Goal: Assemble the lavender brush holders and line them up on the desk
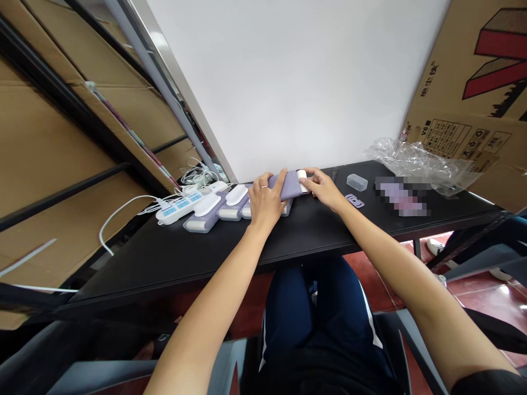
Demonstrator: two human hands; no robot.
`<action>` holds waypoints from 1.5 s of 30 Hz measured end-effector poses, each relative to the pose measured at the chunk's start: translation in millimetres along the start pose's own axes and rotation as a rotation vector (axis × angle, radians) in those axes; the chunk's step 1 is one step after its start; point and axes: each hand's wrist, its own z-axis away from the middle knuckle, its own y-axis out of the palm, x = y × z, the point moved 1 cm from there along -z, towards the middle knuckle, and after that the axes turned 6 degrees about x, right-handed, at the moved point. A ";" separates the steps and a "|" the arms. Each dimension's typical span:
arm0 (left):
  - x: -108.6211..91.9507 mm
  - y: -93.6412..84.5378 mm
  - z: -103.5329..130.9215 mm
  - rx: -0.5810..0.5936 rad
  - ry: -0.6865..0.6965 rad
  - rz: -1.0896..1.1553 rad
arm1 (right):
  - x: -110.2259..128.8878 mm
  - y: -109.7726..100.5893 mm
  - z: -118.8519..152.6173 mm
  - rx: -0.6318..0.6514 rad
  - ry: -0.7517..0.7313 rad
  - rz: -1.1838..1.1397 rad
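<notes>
My left hand [265, 202] is wrapped over a purple ribbed block-shaped device [291, 185], pressing it from above and the side. My right hand [323, 189] pinches the white end piece [302, 180] at the right end of that device. Left of my left hand, several similar purple devices with clear end caps [200, 223] lie in a row, partly hidden by the hand. White rounded pads [207, 205] rest on top of some of them. A clear plastic cap [357, 182] and a flat purple piece with cutouts [354, 201] lie right of my right hand.
A white power strip [181, 208] with tangled white cables [200, 174] lies at the left of the black table [173, 262]. A white panel [296, 82] stands behind. To the right are crumpled clear plastic [428, 162], a blurred-out item [401, 196] and a large cardboard box [465, 118].
</notes>
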 end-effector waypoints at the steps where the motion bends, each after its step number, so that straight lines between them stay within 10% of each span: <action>1: -0.2 -0.3 0.1 0.003 -0.001 -0.001 | 0.2 0.0 0.3 0.002 -0.007 0.009; 33: -5.6 -7.8 2.1 0.034 0.001 -0.037 | -3.8 4.5 6.8 0.086 -0.038 -0.010; 39: -3.3 -6.5 1.5 -0.003 -0.038 -0.011 | 7.8 2.2 15.8 -0.090 -0.146 0.095; 45: 1.1 -6.6 0.4 -0.013 -0.078 0.023 | 12.9 -42.2 15.4 -0.518 -0.147 0.162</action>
